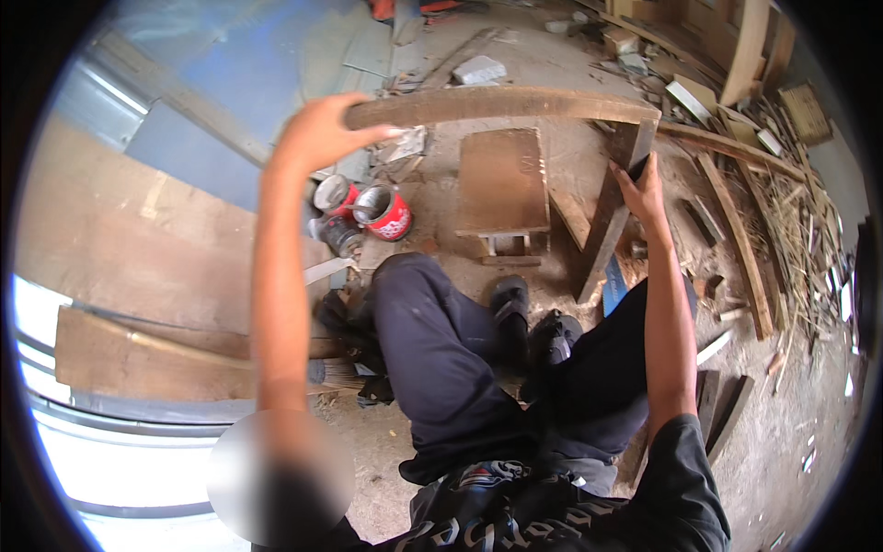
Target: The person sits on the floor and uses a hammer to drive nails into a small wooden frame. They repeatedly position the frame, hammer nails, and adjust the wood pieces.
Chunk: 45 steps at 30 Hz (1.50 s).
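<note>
— While the left hand [317, 133] clasps one end of the long plank [497, 104], where's the other?

— Right hand [641, 190] grips the upright board [612, 216] under the plank's far end, above a small wooden stool [502, 189]. Red tins [382, 212], probably paint, stand near the left knee.

The long plank [497, 104] and its upright leg piece [614, 212] were bare, rough, matt wood. The low stool [501, 179] showed smoother brown wood. Two tins [382, 212] were glossy red-painted metal. The floor [791, 460] was dusty, matt, strewn with splintered wood scraps [791, 212].
</note>
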Each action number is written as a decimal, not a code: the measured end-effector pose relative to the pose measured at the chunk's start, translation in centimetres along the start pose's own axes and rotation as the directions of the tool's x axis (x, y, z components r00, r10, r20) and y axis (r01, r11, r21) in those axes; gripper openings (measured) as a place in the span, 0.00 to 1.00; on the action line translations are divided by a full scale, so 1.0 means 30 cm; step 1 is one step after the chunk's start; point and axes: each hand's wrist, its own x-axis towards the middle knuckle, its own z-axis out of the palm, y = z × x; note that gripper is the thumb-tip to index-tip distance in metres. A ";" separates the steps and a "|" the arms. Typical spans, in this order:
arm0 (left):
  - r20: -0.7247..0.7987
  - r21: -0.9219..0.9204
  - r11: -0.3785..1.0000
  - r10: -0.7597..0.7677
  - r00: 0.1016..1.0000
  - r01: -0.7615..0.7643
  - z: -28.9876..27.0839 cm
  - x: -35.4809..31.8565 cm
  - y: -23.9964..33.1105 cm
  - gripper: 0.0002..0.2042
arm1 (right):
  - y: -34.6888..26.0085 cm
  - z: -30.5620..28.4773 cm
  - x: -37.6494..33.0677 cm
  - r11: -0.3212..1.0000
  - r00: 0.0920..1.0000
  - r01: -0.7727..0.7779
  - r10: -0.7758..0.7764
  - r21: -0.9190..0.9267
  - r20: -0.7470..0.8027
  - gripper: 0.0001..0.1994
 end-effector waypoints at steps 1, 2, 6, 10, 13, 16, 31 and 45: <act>0.029 -0.035 0.999 -0.033 0.999 0.034 -0.034 -0.022 -0.012 0.33 | 0.034 -0.021 -0.005 0.999 1.000 -0.002 0.002 0.035 -0.012 0.32; -0.042 -0.189 0.981 0.045 0.998 -0.052 -0.028 -0.045 -0.094 0.32 | 0.028 -0.011 -0.017 0.999 0.999 0.031 -0.031 0.026 -0.015 0.30; -0.274 -0.575 0.745 0.213 0.938 -0.337 0.028 -0.077 -0.174 0.27 | 0.000 -0.081 -0.050 0.986 0.999 0.007 0.001 0.169 -0.050 0.26; -0.566 -0.537 0.567 0.307 0.765 -0.624 0.094 -0.059 -0.118 0.25 | -0.025 -0.106 -0.070 0.870 0.955 -0.272 0.296 0.412 0.007 0.29; -0.727 -0.567 0.247 0.298 0.619 -0.786 0.176 0.030 0.009 0.22 | 0.041 -0.118 -0.049 0.888 0.940 -0.341 0.328 0.310 0.093 0.33; -0.727 -0.649 0.131 0.180 0.662 -0.749 0.203 0.057 0.076 0.15 | 0.057 -0.075 -0.130 0.881 0.897 -0.439 0.440 0.177 0.038 0.43; -0.741 -0.645 0.173 0.097 0.664 -0.745 0.152 0.066 0.370 0.15 | 0.815 -0.241 -0.573 0.622 0.777 -0.619 0.396 -0.479 -0.490 0.48; -0.762 -0.646 0.024 0.051 0.646 -0.763 0.139 0.051 0.533 0.16 | 0.586 -0.294 -0.238 0.876 0.775 -0.419 0.207 -0.239 -0.598 0.37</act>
